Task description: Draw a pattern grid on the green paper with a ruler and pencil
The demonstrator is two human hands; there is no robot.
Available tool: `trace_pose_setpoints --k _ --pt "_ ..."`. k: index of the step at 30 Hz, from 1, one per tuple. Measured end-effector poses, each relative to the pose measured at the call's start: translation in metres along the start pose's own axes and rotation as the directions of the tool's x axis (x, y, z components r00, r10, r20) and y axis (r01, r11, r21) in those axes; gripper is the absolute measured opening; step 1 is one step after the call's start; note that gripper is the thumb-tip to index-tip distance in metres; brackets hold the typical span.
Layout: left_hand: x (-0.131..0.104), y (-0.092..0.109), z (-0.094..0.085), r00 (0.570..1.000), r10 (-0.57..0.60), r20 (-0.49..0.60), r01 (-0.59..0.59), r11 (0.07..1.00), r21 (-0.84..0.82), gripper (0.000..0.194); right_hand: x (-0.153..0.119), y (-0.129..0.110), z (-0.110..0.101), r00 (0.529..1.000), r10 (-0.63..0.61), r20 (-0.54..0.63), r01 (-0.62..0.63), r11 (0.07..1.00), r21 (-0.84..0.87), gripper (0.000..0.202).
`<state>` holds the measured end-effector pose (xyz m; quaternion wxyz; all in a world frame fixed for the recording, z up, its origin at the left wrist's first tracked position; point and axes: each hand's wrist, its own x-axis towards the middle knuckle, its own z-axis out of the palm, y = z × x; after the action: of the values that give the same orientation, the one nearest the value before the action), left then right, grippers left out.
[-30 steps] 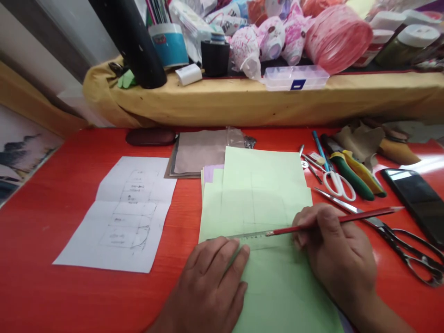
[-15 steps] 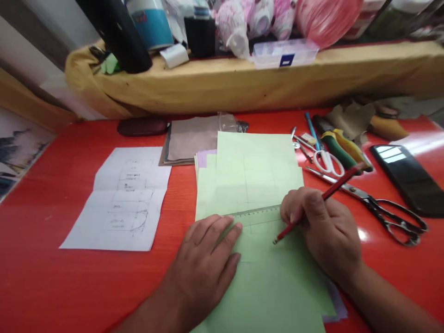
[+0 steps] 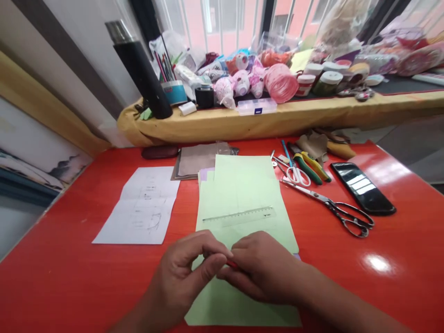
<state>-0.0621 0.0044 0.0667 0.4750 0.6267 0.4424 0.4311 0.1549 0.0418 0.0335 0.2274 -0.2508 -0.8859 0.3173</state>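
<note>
My left hand (image 3: pixel 194 268) and my right hand (image 3: pixel 260 266) meet over the lower part of the green paper (image 3: pixel 249 194). Between their fingers shows a short bit of a red pencil (image 3: pixel 231 263); the rest of it is hidden. The right fingers wrap round the pencil, while the left thumb and fingers pinch at its end. Just beyond the hands, a clear ruler (image 3: pixel 239 216) lies slightly tilted on the paper, touched by neither hand. Left of the stack, a creased white sheet (image 3: pixel 138 203) carries a pencil drawing.
To the right lie large scissors (image 3: pixel 326 201), white-handled scissors (image 3: pixel 296 175), pliers (image 3: pixel 308 166) and a black phone (image 3: pixel 362 187). Behind the paper are brown sheets (image 3: pixel 197 159) and a dark case (image 3: pixel 159 152). A cloth-covered ledge (image 3: pixel 208 125) holds a black flask (image 3: pixel 142 74) and jars.
My left hand has come off the ruler and joined the right hand at the pencil. The right hand has moved left and nearer to me. The view has tilted up.
</note>
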Motion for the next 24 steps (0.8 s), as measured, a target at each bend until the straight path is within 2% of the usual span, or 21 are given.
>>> trace_pose_setpoints --k 2,4,6,7,9,13,15,17,19,21,22,24 --pt "0.003 -0.005 -0.006 0.996 -0.058 -0.064 0.055 0.997 -0.062 0.033 -0.001 0.001 -0.004 0.999 0.022 -0.027 -0.022 1.000 -0.005 0.045" --pt "0.008 -0.012 -0.014 0.965 -0.142 -0.218 0.107 0.981 -0.164 0.033 0.000 0.004 -0.010 0.994 0.095 -0.055 -0.093 0.995 0.041 0.045" --pt "0.012 -0.018 -0.022 0.901 -0.236 -0.365 0.125 0.945 -0.302 0.035 0.001 0.006 -0.017 0.975 0.199 -0.094 -0.181 0.968 0.171 0.043" --pt "0.015 -0.021 -0.024 0.870 -0.284 -0.403 0.131 0.921 -0.367 0.036 0.001 0.008 -0.020 0.960 0.254 -0.117 -0.216 0.940 0.265 0.040" --pt "0.018 -0.025 -0.025 0.841 -0.368 -0.396 0.159 0.868 -0.469 0.039 0.003 0.011 -0.024 0.919 0.353 -0.173 -0.243 0.856 0.455 0.033" --pt "0.019 -0.033 -0.013 0.859 -0.432 -0.276 0.245 0.818 -0.520 0.043 0.003 0.017 -0.030 0.832 0.506 -0.226 -0.184 0.637 0.749 0.029" --pt "0.017 -0.036 -0.005 0.874 -0.432 -0.224 0.275 0.818 -0.506 0.043 0.004 0.019 -0.030 0.820 0.524 -0.232 -0.119 0.551 0.826 0.029" --pt "0.016 -0.038 0.002 0.890 -0.425 -0.168 0.299 0.820 -0.488 0.043 0.004 0.019 -0.029 0.834 0.506 -0.221 -0.072 0.496 0.865 0.027" --pt "0.014 -0.038 0.007 0.908 -0.405 -0.106 0.319 0.833 -0.452 0.043 0.005 0.018 -0.026 0.860 0.475 -0.188 -0.064 0.465 0.883 0.028" --pt "0.011 -0.037 0.009 0.928 -0.363 -0.088 0.312 0.883 -0.352 0.040 0.006 0.017 -0.024 0.877 0.453 -0.158 -0.080 0.463 0.883 0.031" --pt "0.009 -0.037 0.009 0.938 -0.327 -0.114 0.288 0.920 -0.267 0.037 0.006 0.018 -0.024 0.876 0.452 -0.166 -0.080 0.477 0.875 0.032" --pt "0.005 -0.038 0.009 0.962 -0.195 -0.192 0.196 0.981 -0.015 0.028 0.006 0.022 -0.027 0.844 0.479 -0.242 -0.067 0.541 0.838 0.033"
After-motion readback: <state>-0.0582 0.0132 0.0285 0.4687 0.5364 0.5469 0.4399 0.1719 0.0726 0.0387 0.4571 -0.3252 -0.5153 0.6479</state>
